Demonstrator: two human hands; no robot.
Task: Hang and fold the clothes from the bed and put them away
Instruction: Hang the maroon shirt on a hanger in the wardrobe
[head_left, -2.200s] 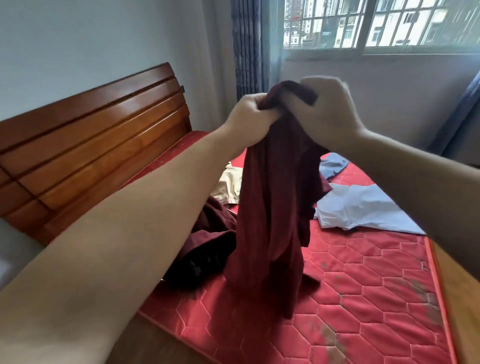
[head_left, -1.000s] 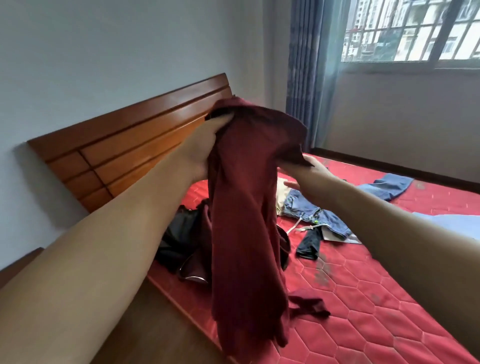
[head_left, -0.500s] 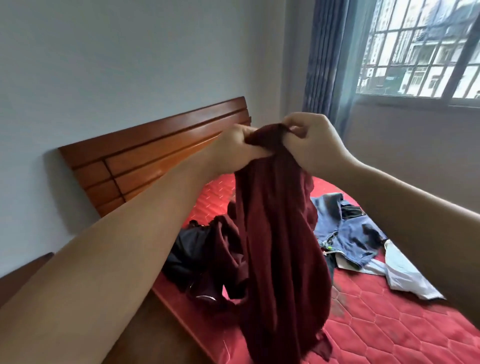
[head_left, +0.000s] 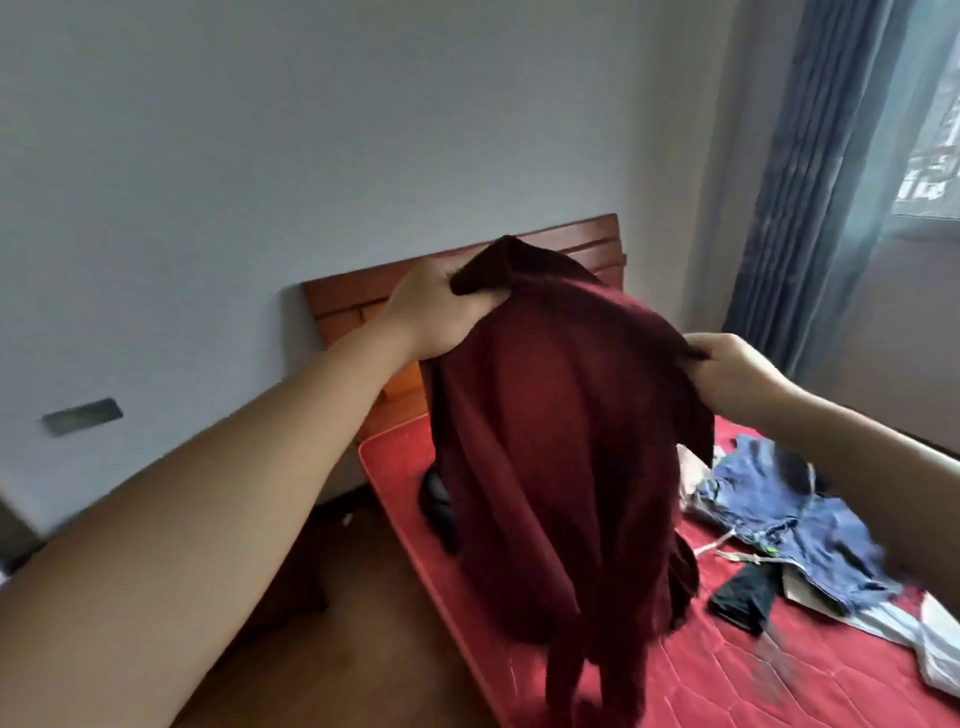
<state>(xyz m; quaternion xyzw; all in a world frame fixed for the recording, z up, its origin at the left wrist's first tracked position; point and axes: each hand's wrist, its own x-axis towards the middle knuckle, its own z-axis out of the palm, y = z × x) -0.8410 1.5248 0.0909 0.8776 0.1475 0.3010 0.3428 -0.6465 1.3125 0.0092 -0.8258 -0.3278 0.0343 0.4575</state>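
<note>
Home bedroom, bed (head_left: 727, 670), wooden headboard (head_left: 353, 296), curtain (head_left: 810, 171)

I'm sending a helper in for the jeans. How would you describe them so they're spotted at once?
Start at the red quilted mattress under the window side. To the right of the dark red garment held up by both hands lie crumpled blue denim jeans: the only blue denim there.

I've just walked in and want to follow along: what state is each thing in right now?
Dark red garment: held up, spread, hanging over the bed.
Left hand: grips its top edge.
Right hand: pinches its other edge.
Blue jeans: crumpled on the mattress.
Red mattress: bare.
Curtain: drawn aside.
</note>
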